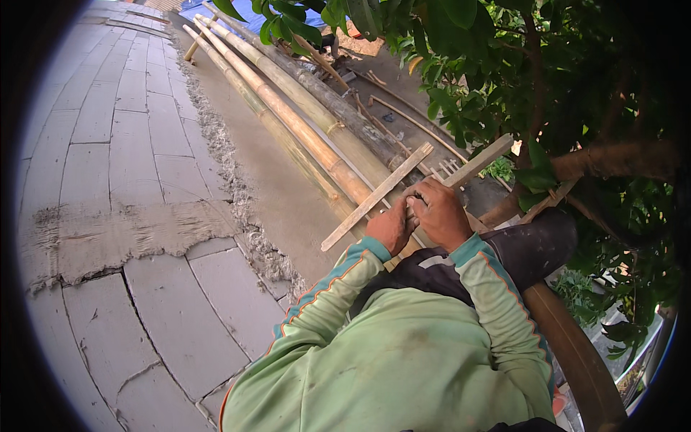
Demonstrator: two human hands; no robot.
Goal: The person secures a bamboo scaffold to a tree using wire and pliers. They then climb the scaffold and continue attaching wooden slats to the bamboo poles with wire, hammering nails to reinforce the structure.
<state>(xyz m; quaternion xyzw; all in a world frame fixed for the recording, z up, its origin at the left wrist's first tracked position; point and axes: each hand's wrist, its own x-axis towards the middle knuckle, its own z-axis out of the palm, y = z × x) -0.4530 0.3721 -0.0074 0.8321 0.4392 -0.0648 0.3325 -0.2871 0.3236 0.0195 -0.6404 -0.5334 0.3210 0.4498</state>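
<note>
My left hand [389, 227] and my right hand [439, 214] meet in front of my lap, fingers curled and nearly touching. Something small may be pinched between them, but the fingers hide it. A flat wooden strip [376, 196] slants across the bamboo just beyond my left hand. From behind my right hand a second piece of wood [484, 159] points up and to the right. Below the hands lie long bamboo poles [288, 147], running away toward the upper left. Dark trousers [529, 248] cover my bent leg to the right of the hands.
A wall of grey blocks [144, 165] with rough mortar stands on the left, beside a smooth cement band [252, 165]. Leafy branches [489, 65] crowd the right, with a thick brown limb [612, 160] near my knee. A blue sheet [248, 14] lies at the far end.
</note>
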